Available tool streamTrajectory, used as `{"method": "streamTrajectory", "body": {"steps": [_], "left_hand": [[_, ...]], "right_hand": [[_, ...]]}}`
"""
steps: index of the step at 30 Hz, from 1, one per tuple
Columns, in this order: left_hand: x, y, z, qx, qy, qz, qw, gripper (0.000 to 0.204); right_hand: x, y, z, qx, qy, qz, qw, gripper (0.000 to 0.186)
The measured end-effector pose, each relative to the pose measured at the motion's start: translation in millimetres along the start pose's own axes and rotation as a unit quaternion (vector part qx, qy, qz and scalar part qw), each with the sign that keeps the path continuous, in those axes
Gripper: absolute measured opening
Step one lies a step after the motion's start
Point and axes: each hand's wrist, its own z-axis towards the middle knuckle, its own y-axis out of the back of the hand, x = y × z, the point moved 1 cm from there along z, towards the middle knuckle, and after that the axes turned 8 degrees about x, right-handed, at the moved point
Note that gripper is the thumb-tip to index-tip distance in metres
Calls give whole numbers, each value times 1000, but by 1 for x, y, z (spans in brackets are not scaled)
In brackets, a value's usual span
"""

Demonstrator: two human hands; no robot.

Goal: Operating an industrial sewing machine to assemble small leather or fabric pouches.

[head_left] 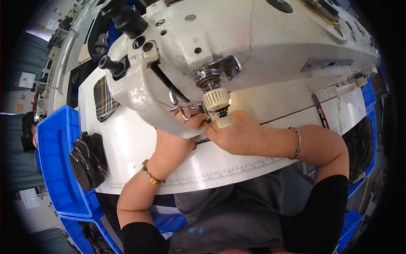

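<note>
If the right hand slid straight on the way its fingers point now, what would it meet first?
Most likely the left hand, close ahead to the left. The white curved guard also crosses that line in the picture, but seems nearer the camera; depth there is unclear.

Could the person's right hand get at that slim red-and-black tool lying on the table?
Probably yes: the red-and-black tool lies on the white table close to the right forearm, with nothing seen over it. The right hand would first have to leave the sewing machine.
</note>
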Motion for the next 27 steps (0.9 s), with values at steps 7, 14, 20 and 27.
{"method": "streamTrajectory", "body": {"steps": [7,14,20,27], "left_hand": [[-8,-1,2,-21,14,36,999,36],[-18,0,11,2,91,19,996,23],[-17,0,10,11,107,15,994,15],[2,11,14,17,72,-117,990,10]], "right_hand": [[0,6,2,0,4,16,1000,8],[-9,-7,2,120,-108,101,982,25],[-8,11,7,164,-78,14,983,18],[-12,-4,-1,-3,-82,79,994,7]]}}
